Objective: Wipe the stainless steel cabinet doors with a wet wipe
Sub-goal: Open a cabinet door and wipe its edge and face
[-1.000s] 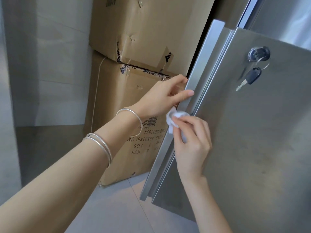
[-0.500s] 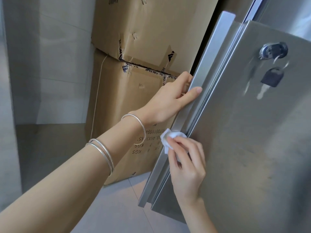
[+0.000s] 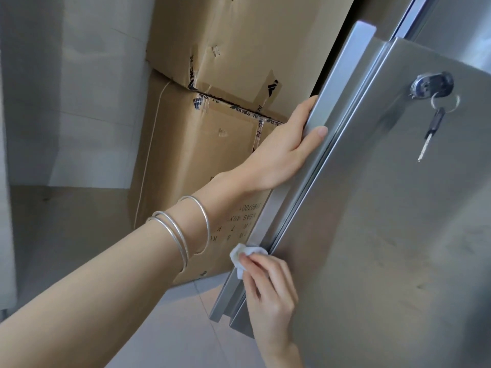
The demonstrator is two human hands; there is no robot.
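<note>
L hand (image 3: 281, 155) grips door handle (image 3: 332, 107); R hand (image 3: 268, 288) pinches wet wipe (image 3: 245, 254) vs handle.

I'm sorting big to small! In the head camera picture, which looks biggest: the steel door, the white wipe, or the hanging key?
1. Stainless steel cabinet door
2. Crumpled white wet wipe
3. Small black-headed metal key; it hangs farther away, so its real size against the wipe is unsure.

Left hand (image 3: 279, 158) fingers behind handle (image 3: 332, 107)
</note>
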